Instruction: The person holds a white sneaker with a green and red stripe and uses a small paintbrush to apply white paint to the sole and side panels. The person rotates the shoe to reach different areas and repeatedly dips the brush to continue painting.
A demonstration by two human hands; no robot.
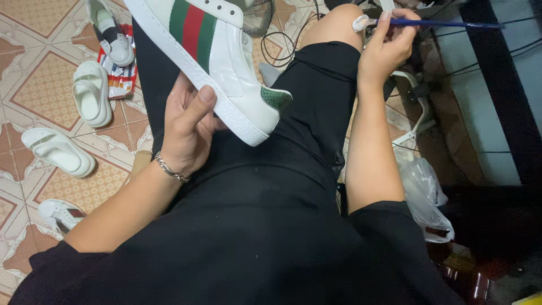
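The left hand grips a white leather sneaker from below, fingers curled around the sole's edge and the thumb pressed along the white rubber rim. The shoe is held tilted over the person's lap, heel end lowest and nearest the camera, its toe running out of the top of the view. A green-red-green stripe crosses its side, and a small green textured tab sits at the heel.

The right hand is raised near the bare knee, fingers closed on a thin blue-handled paintbrush. The handle points out to the right, and the brush tip, loaded with white paint, sits just beside the knee, well apart from the sneaker.

A silver chain bracelet circles the left wrist. The person wears black shorts and a black top.

On the patterned tile floor to the left lie two white slide sandals, one nearer the camera. Beyond them a white shoe with dark trim rests on a flat, shiny rectangular package in red, white and blue. Another white sneaker shows partly at the lower left. To the right of the right arm, a crumpled clear plastic bag lies on the floor, and black cables loop beyond the knee.
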